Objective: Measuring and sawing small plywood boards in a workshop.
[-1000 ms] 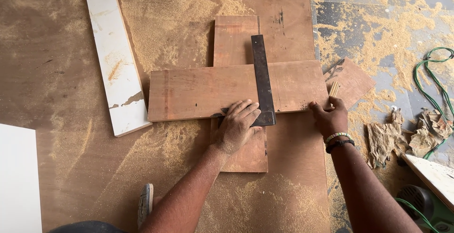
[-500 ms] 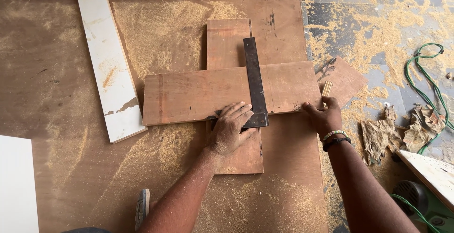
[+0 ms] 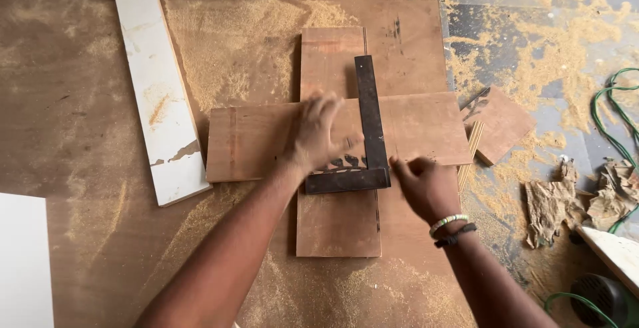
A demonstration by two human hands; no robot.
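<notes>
White board (image 3: 23,261) fills the lower left corner, lying flat on the big brown plywood sheet (image 3: 80,102) that covers the floor; just to its right a long white painted plank (image 3: 156,95) runs from the top edge down and slightly rightward, its lower end chipped and touching the left end of the wide plywood piece (image 3: 253,143); sawdust (image 3: 233,42) lies thick on the sheet beside it; the wide plywood piece has its long axis left to right and lies crosswise over a narrower plywood piece (image 3: 338,221) whose long axis runs away from the person, so the two make a cross; the left hand (image 3: 319,132) is blurred above the wide piece, fingers spread and loose, gripping nothing, just left of the dark metal try square (image 3: 369,135); the square rests on the crossing, its long blade pointing away from the person along the narrow piece, its shorter stock lying left to right along the near edge of the wide piece, the corner at the lower right; the right hand (image 3: 426,185) sits just right of that corner, fingers curled in, thumb near the stock; I cannot tell whether it holds anything; bands circle its wrist; farther right a small plywood offcut (image 3: 502,125) lies tilted; crumpled brown paper (image 3: 556,205) and a green cable (image 3: 616,135) lie on the dusty floor.
</notes>
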